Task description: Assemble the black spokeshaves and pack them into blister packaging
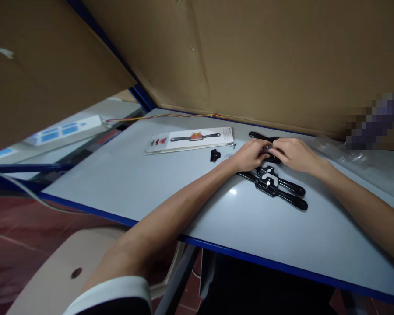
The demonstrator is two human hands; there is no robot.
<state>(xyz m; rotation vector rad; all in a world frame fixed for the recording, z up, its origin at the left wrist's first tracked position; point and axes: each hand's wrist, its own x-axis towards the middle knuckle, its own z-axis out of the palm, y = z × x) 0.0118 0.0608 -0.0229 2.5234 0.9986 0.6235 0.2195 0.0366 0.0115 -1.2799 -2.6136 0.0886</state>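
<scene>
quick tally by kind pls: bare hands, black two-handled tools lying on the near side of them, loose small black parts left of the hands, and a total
Bare hands, left hand and right hand: 2
Near-side black tools, nearer tool and farther tool: 2
Loose small black part: 1
Total: 5
Black pieces at the fingers are partly hidden, so left out.

At least three black spokeshaves (267, 186) lie right of one printed package (197, 138); one small black part (214, 155) sits before it.
</scene>
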